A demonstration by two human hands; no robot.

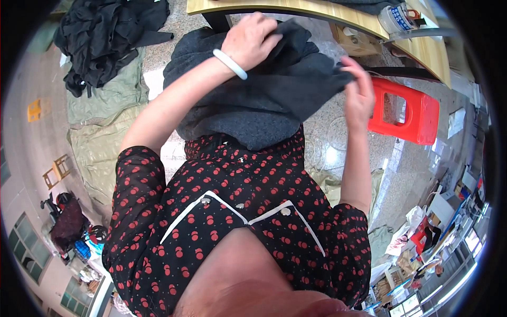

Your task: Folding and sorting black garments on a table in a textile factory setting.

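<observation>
Head view shows both hands gripping a dark grey cloth point(253, 100) over her lap: left hand point(252, 39) clenches its top edge near the wooden table point(317, 13), right hand point(359, 92) pinches the cloth's right corner beside a red stool point(409, 113).

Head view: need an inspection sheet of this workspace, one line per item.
Surface: light wooden table along the top edge, speckled stone floor below it.
Job's things: dark grey fabric garment, bunched and held up in front of the person.
Clutter: heap of black cloth and olive green sheets on the floor, red plastic stool, clear plastic container on the table.
Hands: left hand, with a pale bangle on its wrist, grips the garment's top; right hand pinches its edge.
Cables: nothing seen.
Surroundings: small wooden chair at left, crowded shelves at lower right.
</observation>
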